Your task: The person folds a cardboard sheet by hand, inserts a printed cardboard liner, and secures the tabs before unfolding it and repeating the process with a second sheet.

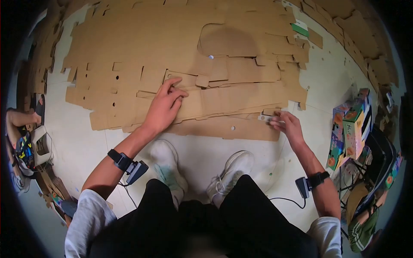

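Flattened brown cardboard sheets point(241, 101) lie in overlapping layers on the floor before me, with cut slots and small holes in them. Over the left part of the nearer sheets is my left hand point(164, 107), its fingers partly bent and spread, with nothing visibly held. At the near right corner of the stack, my right hand point(287, 125) has its thumb and fingers closed around a sheet's edge. A small pale patch point(263, 118) with holes shows beside those fingertips.
My white shoes point(165, 161) stand just below the stack on the pale floor point(198, 172). Colourful printed boxes point(353, 129) stand at the right, near a black chair point(378, 159). Another person's leg point(21, 118) shows at the far left. More cardboard point(357, 30) lies at upper right.
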`<move>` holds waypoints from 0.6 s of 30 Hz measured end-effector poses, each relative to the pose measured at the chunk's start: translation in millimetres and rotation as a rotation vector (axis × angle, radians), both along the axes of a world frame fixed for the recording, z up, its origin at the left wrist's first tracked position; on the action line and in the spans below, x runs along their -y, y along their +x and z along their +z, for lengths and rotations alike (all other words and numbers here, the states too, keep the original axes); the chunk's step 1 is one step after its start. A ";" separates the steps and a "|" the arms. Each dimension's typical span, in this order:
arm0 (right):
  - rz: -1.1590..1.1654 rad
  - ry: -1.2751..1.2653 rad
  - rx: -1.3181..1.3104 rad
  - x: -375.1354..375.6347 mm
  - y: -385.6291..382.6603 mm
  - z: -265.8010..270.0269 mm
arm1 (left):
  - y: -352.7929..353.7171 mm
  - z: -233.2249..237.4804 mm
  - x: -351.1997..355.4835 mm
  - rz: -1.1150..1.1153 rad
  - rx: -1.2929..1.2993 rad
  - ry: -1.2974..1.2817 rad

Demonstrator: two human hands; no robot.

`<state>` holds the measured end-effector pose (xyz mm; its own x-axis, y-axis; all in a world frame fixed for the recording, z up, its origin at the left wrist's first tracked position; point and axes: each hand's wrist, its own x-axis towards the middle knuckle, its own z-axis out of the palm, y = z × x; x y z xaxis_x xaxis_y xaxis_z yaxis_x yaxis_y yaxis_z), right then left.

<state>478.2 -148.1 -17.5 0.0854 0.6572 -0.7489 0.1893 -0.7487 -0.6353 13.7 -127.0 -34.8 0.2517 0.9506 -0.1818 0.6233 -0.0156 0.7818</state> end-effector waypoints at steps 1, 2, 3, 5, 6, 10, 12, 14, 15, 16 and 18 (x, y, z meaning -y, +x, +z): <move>0.003 0.010 0.007 -9.9 -8.1 -2.9 | 2.1 4.2 -0.2 -0.004 -0.021 0.007; 0.011 0.018 0.013 -19.5 -16.2 -5.1 | 3.0 6.8 1.5 -0.003 -0.042 0.012; 0.022 0.026 0.019 -28.0 -22.9 -6.1 | 3.0 7.8 4.0 -0.011 -0.040 0.003; 0.157 -0.078 0.061 -44.3 -33.1 -6.7 | 0.2 8.1 6.5 -0.026 -0.041 -0.015; 0.224 -0.128 0.083 -51.4 -38.5 -4.3 | -1.8 7.5 8.4 -0.040 -0.075 0.022; 0.481 -0.129 -0.024 -80.1 -88.9 19.7 | -7.7 13.1 16.1 0.049 -0.142 0.125; 0.411 0.027 -0.257 -93.3 -113.9 9.5 | -8.4 17.0 16.4 0.105 -0.165 0.149; 0.312 -0.045 -0.317 -109.6 -147.4 10.8 | -11.3 19.5 18.0 0.109 -0.222 0.164; 0.264 -0.075 -0.350 -117.9 -165.1 10.8 | -13.3 17.6 18.9 0.155 -0.223 0.172; 0.222 -0.130 -0.381 -126.0 -182.4 5.3 | -16.8 12.6 18.4 0.199 -0.225 0.175; 0.135 -0.227 -0.444 -136.0 -211.6 -2.3 | -20.5 12.2 13.4 0.298 -0.279 0.199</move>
